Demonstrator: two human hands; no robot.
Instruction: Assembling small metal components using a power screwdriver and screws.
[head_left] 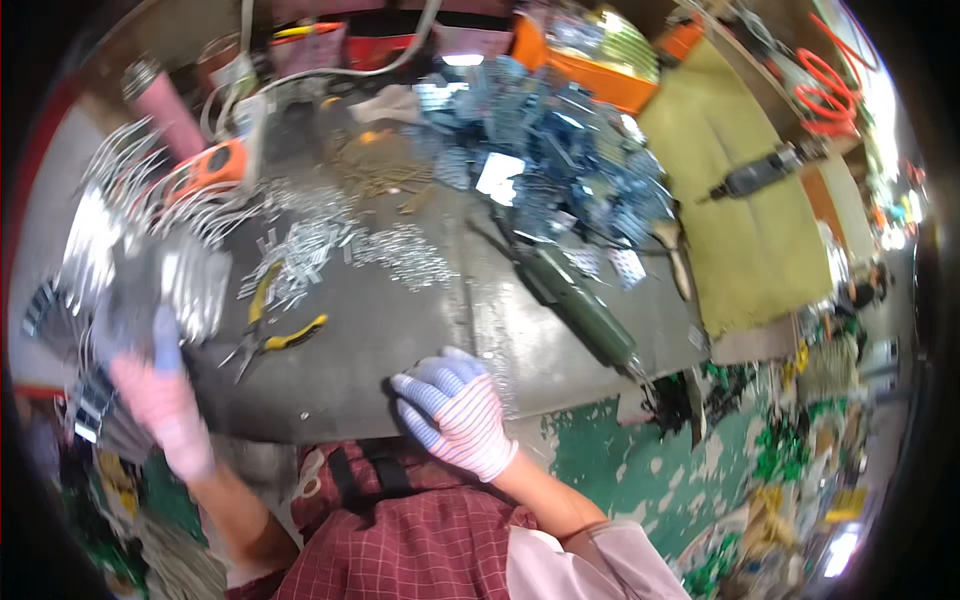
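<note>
My left hand (160, 395), in a striped glove and blurred by motion, reaches out at the left edge of the dark workbench (400, 320) toward a stack of shiny metal parts (150, 265); whether it grips any is unclear. At the bench's near edge my right hand (452, 405), also in a striped glove, rests with fingers curled and holds nothing that I can see. Yellow-handled pliers (268, 330) lie on the bench between the hands.
Small metal clips (340, 250) are scattered mid-bench. A heap of bluish metal plates (545, 150) fills the back. A dark green rotary tool (580, 305) lies at right. A yellow-green mat (740, 210) carries another power tool (765, 172). An orange tool (205, 170) sits at left.
</note>
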